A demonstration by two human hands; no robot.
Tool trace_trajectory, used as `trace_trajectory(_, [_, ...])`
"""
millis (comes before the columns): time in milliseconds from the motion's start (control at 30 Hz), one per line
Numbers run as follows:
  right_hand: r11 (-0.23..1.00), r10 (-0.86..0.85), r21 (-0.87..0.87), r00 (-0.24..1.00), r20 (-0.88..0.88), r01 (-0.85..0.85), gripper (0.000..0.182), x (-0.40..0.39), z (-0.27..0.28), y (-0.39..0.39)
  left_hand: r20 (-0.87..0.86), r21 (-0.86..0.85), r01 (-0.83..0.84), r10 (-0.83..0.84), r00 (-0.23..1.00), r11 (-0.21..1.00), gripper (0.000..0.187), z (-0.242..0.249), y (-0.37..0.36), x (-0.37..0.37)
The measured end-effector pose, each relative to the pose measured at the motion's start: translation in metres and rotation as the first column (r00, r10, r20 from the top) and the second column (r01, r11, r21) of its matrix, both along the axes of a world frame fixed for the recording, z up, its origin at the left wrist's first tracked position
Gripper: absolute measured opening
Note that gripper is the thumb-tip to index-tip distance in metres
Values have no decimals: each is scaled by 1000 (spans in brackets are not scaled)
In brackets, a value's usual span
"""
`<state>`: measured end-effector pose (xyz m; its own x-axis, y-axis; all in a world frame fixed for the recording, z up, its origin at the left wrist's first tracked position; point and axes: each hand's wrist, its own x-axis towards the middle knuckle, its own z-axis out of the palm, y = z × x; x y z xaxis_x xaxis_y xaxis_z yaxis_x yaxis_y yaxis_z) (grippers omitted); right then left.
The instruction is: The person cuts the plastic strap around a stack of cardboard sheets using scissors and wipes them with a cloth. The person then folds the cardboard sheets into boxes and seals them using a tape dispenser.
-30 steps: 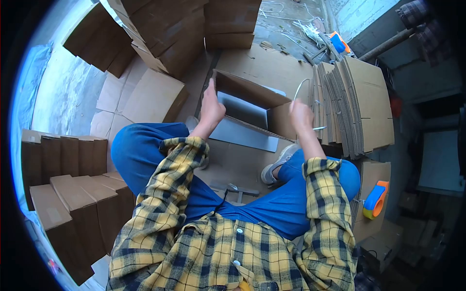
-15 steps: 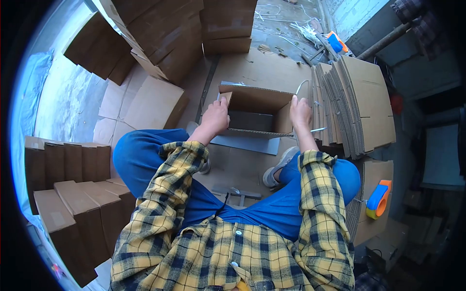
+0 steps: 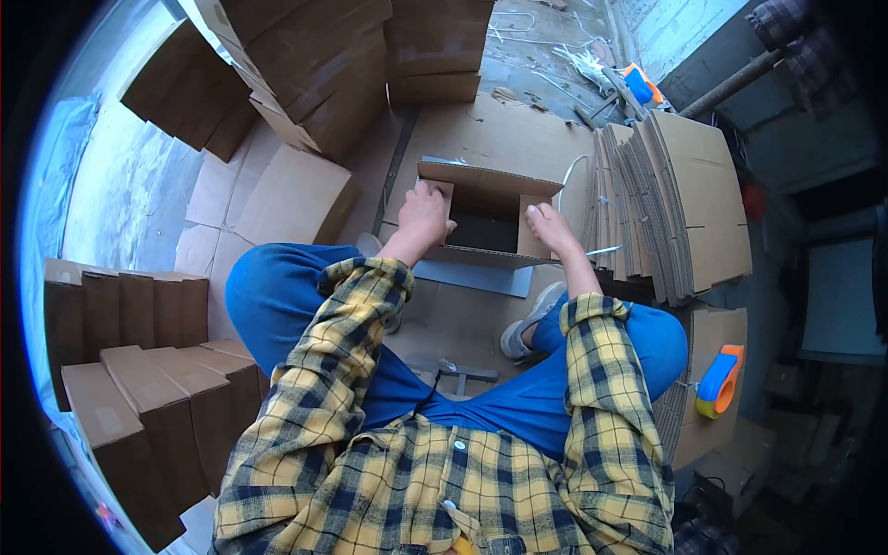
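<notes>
An open cardboard box stands between my feet, its dark inside facing up. At its left end my left hand presses on a short flap, fingers bent and the thumb toward the opening. My right hand is closed at the right end, over the other short flap, which is folded inward. Whether the fingers pinch that flap is too small to tell. The long far flap stands up. Under the box's near side lies a pale flat sheet.
Flat cardboard sheets are stacked upright at the right. An orange and blue tape dispenser lies at the right, another at the back. Closed boxes stand at the left, with tall stacks behind.
Both hands have moved inward from the box's corners. The short flaps at the left and right ends have been folded in over the opening, which looks narrower.
</notes>
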<state>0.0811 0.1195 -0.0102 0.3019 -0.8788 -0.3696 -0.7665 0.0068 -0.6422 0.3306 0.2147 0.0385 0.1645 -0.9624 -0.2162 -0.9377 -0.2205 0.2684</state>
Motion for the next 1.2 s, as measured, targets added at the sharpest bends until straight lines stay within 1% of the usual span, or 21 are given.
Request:
trace_trajectory(33, [986, -38, 165, 987, 158, 12, 54, -2, 1, 1, 9, 24, 3, -3, 1000, 1000, 60, -4, -3, 2])
trace_trajectory(67, [986, -39, 164, 987, 154, 14, 54, -8, 2, 5, 18, 49, 7, -7, 1000, 999, 58, -9, -4, 2])
trace_trajectory(133, [986, 136, 85, 988, 70, -142, 62, -3, 53, 28, 8, 16, -10, 10, 1000, 1000, 56, -13, -2, 3])
trace_trajectory(167, [986, 135, 85, 988, 71, -140, 62, -3, 60, 33, 0, -14, -28, 28, 1000, 1000, 55, -14, -2, 4])
trace_trajectory(233, [924, 378, 93, 921, -91, -370, 69, -4, 65, 41, -15, -26, -43, 42, 999, 999, 51, -13, 0, 6])
trace_trajectory(300, [925, 380, 52, 920, -101, -376, 66, -4, 66, 46, -29, -30, -56, 55, 998, 998, 49, -14, 2, 8])
trace_trajectory(367, [938, 335, 105, 941, -36, -330, 59, 0, 74, 44, -60, -45, -32, 29, 998, 999, 46, -14, 4, 12])
trace_trajectory(500, [953, 288, 115, 956, -51, -281, 54, 0, 67, 32, -67, -91, -9, 3, 998, 996, 43, -23, 1, 17])
trace_trajectory(600, [975, 223, 39, 970, -93, -220, 55, 5, 63, 30, -59, -83, 11, -16, 998, 996, 38, -25, -4, 22])
trace_trajectory(700, [993, 106, -37, 980, -169, -114, 57, 12, 60, 32, -115, -59, -15, 8, 993, 998, 31, -31, -9, 23])
trace_trajectory(767, [942, -1, -330, 980, -198, -66, 55, 16, 41, 36, -96, -244, -137, 117, 989, 960, 24, -28, -5, 16])
trace_trajectory(800, [924, -41, -381, 982, -186, -33, 54, 19, 31, 38, -42, -271, -108, 101, 994, 957, 36, -21, -4, 10])
trace_trajectory(833, [922, -46, -386, 982, -181, -28, 54, 23, 24, 39, -38, -276, -103, 97, 995, 955, 36, -15, -4, 3])
trace_trajectory(900, [819, -149, -573, 975, -163, 30, 54, 29, 13, 43, 336, -602, 225, -12, 942, 766, 63, -9, -1, -8])
trace_trajectory(933, [830, -157, -556, 975, -154, 45, 56, 30, 11, 44, 340, -595, 229, -16, 940, 770, 63, -10, -2, -11])
trace_trajectory(1000, [801, -180, -594, 977, -115, 78, 61, 33, 4, 48, 166, -484, 89, -9, 986, 870, 87, -12, -5, -16])
trace_trajectory(1067, [766, -201, -634, 976, -80, 106, 67, 29, 0, 48, 180, -490, 118, -32, 983, 864, 90, -18, -3, -18])
trace_trajectory(1100, [657, -220, -739, 975, 5, 152, 71, 28, -1, 49, 203, -493, 143, -46, 978, 858, 94, -20, 1, -16])
trace_trajectory(1133, [530, -224, -822, 970, 99, 207, 75, 30, -2, 48, 207, -516, 146, -43, 977, 844, 85, -21, 6, -18])
trace_trajectory(1167, [531, -220, -820, 969, 109, 213, 75, 32, -8, 46, 217, -514, 148, -39, 975, 845, 85, -21, 10, -14])
trace_trajectory(1200, [557, -220, -768, 948, 230, 316, 75, 30, -17, 45, 217, -506, 179, -76, 973, 844, 77, -24, 15, -13])
